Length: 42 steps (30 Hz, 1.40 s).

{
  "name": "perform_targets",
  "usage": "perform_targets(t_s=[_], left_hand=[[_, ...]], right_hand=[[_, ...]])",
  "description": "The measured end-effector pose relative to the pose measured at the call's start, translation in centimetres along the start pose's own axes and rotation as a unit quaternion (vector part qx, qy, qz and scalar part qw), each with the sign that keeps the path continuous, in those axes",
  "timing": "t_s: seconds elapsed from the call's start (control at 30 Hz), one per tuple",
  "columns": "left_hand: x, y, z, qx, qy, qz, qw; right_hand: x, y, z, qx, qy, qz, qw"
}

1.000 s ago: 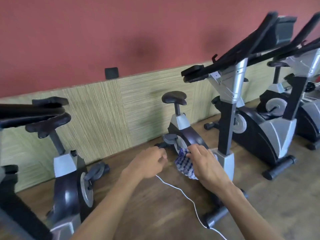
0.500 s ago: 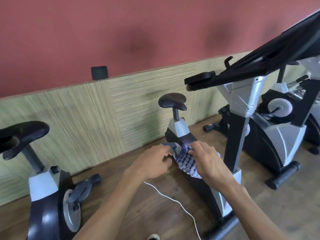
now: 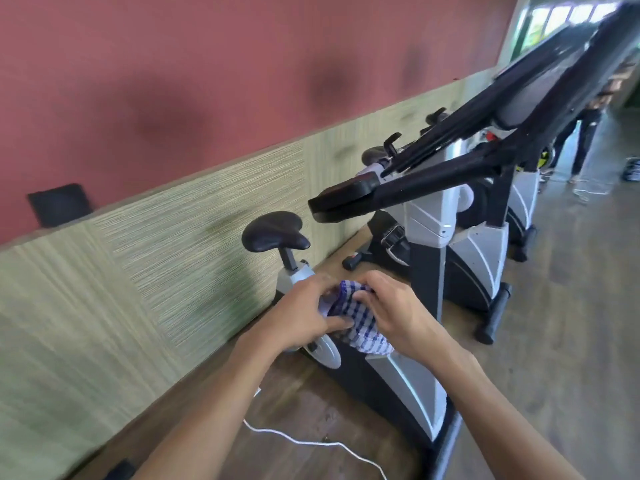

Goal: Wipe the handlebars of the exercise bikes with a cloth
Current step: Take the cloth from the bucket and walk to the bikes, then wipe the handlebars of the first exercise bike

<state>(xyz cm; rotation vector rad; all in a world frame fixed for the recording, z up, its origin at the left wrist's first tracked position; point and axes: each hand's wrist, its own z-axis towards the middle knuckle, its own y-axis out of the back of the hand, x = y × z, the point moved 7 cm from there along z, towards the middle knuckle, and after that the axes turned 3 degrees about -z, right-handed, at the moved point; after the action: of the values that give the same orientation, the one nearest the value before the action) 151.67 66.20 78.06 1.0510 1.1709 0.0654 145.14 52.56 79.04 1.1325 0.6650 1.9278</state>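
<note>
Left hand (image 3: 300,315) and right hand (image 3: 398,315) both grip the bunched blue-checked cloth (image 3: 353,322), fingers curled into its folds, below the black handlebar (image 3: 408,188) of the nearest exercise bike (image 3: 408,379).

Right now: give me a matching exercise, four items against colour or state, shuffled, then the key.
Items:
1. cloth
2. saddle
3. cable
4. handlebar

States:
A. white, trailing on the floor
B. black, untouched, above both hands
C. blue-white check, gripped by left hand and right hand
D. black, on a post by the wall

Pairs: 1-C, 2-D, 3-A, 4-B
</note>
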Motion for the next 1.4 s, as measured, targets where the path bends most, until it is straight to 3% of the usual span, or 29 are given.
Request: perform_targets(t_s=[0.17,0.3,0.4,0.47,0.53,0.7,0.77,0.87,1.03,1.1,1.23,1.3,1.4], left_hand=[[-1.5,0.2,2.3,0.036,-0.050,-0.056,0.997],[-2.6,0.1,3.7,0.043,-0.063,-0.095,0.993],[-3.0,0.2,4.7,0.050,-0.096,-0.123,0.986],[-2.6,0.3,5.3,0.055,-0.093,-0.137,0.985],[-2.2,0.0,5.7,0.062,-0.084,-0.139,0.985],[-1.8,-1.2,6.0,-0.037,-0.061,-0.059,0.996],[-2.0,-1.8,5.8,-0.085,-0.062,-0.041,0.994],[-2.3,-2.4,5.3,-0.130,-0.061,-0.040,0.989],[-2.6,-3.3,4.6,-0.154,-0.062,0.008,0.986],[-2.6,-4.0,4.5,-0.133,-0.043,-0.006,0.990],[-2.5,-5.2,4.3,-0.050,0.013,-0.099,0.994],[-2.4,-5.6,4.3,-0.017,0.022,-0.161,0.987],[-2.2,-5.1,4.4,-0.034,0.005,-0.156,0.987]], right_hand=[[-0.2,0.9,1.3,0.005,-0.004,0.011,1.000],[-1.4,2.6,0.9,-0.007,-0.046,0.054,0.997],[-4.0,2.9,-0.3,0.036,-0.114,0.070,0.990],[-6.4,2.1,-1.7,0.079,-0.183,0.117,0.973],[-7.8,1.2,-2.7,0.075,-0.226,0.209,0.948],[-7.9,-0.1,-3.4,-0.069,-0.305,0.378,0.871],[-8.0,-0.6,-2.9,-0.118,-0.326,0.357,0.867],[-8.2,-0.6,-2.3,-0.151,-0.353,0.241,0.891],[-6.8,-0.5,-1.5,-0.138,-0.377,0.188,0.896],[-5.9,-1.4,-1.1,-0.102,-0.386,0.295,0.868],[-4.1,-2.5,-1.2,-0.027,-0.374,0.545,0.750],[-3.7,-2.1,-1.6,-0.005,-0.344,0.597,0.724],[-3.3,-1.4,-2.3,0.024,-0.304,0.644,0.702]])
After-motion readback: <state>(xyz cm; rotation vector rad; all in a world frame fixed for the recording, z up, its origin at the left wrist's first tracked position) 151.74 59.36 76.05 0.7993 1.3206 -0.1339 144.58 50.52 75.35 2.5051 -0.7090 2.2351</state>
